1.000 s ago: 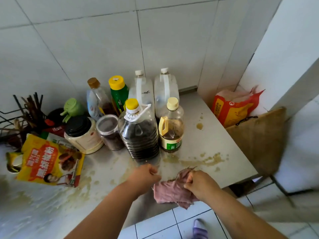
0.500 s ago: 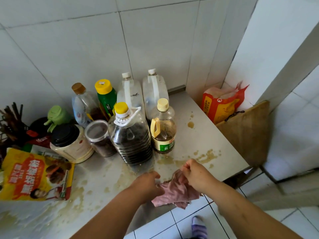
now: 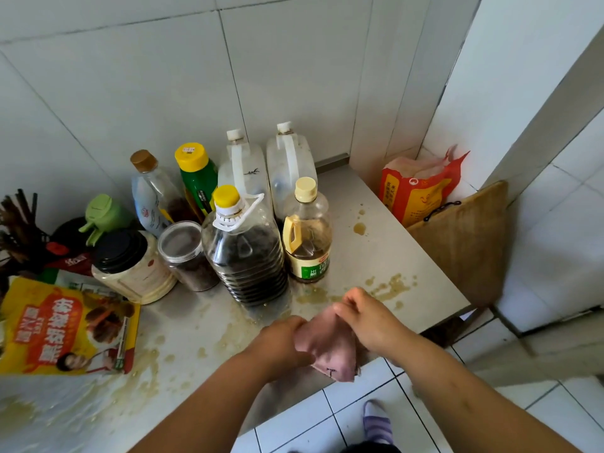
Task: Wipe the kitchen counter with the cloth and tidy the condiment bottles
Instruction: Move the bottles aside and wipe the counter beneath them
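Low centre of frame: cloth [image 3: 330, 348] held over the counter's [image 3: 385, 256] front edge, bunched between both hands, probably being folded into a pad for wiping. Left hand [image 3: 281, 341] grips its left side, fingers curled. Right hand [image 3: 369, 318] pinches the upper corner, knuckles up. Forearms converge from below. Bottles [image 3: 248, 256] cluster mid-frame by the wall. Spills [image 3: 389, 286] lie just beyond the hands.

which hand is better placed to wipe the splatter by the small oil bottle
Likely the right hand: it grips the cloth and sits beside that splatter; the left hand, also gripping it, is farther off.
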